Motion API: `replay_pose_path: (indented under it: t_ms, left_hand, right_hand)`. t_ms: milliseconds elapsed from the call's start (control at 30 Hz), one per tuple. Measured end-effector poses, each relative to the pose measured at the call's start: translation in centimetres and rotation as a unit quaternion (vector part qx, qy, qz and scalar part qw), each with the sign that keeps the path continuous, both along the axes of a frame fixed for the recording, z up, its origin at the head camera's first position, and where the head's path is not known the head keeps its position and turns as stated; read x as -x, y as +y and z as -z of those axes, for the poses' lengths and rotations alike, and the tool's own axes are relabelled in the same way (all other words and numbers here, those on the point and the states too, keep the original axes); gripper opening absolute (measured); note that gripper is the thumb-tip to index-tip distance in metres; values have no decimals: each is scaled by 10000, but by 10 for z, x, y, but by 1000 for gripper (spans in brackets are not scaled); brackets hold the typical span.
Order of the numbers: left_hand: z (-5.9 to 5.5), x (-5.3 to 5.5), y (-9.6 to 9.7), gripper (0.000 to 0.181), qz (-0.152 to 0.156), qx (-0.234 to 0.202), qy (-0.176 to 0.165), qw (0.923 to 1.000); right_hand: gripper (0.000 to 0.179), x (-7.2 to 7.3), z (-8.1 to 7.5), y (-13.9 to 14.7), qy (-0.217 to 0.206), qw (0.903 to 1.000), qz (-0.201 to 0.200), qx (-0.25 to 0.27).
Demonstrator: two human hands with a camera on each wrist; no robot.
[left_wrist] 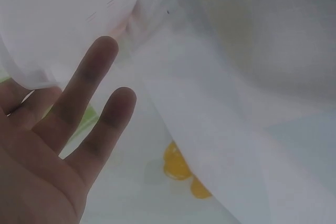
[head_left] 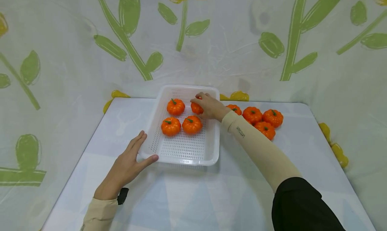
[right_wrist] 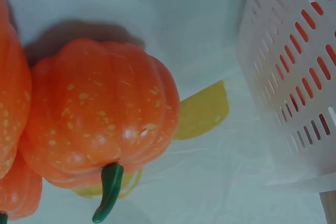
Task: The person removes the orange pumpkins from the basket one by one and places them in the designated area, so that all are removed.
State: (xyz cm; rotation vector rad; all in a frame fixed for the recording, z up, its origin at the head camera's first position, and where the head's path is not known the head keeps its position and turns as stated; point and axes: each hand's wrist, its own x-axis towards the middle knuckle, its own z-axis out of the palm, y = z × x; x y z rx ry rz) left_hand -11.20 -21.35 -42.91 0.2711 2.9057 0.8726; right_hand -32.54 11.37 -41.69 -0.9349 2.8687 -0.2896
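A white plastic basket (head_left: 214, 150) with a perforated floor stands on the table. Inside it, 3 small orange pumpkins with green stems sit apart from the hand, one of them the front right pumpkin (head_left: 192, 125). My right hand (head_left: 211, 107) reaches over the basket's right rim, its fingers curled round another pumpkin (head_left: 196, 108) at the back right. My left hand (head_left: 125, 165) rests at the front left corner, thumb and fingers spread along the rim. In the left wrist view, two fairly straight fingers of the left hand (left_wrist: 47, 156) show beside the basket's wall (left_wrist: 68, 40).
Several more pumpkins (head_left: 264, 130) cluster on the table right of the basket, partly behind the right forearm. A nearby pumpkin (right_wrist: 100, 114) fills much of the right wrist view, beside the basket's slotted side (right_wrist: 294, 82). A patterned curtain (head_left: 217, 56) hangs behind the table.
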Motion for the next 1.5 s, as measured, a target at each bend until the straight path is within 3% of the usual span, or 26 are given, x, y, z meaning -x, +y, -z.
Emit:
replay_pose_path:
  t_ms: [367, 733, 967, 1500]
  left_hand:
    - [1, -1, 0, 98, 8, -11, -8, 10000]
    - [4, -1, 2, 98, 54, -55, -3, 10000]
    - [2, -1, 1, 97, 19, -6, -28, 10000]
    - [1, -4, 3, 99, -98, -83, -95, 9999]
  right_hand:
    - [65, -5, -2, 5, 401, 9981, -156, 435]
    - [63, -29, -31, 19, 988, 9899, -241, 990]
    - [64, -44, -46, 38, 1220, 9818, 1, 1456]
    - [64, -82, -36, 89, 1545, 9692, 228, 1904]
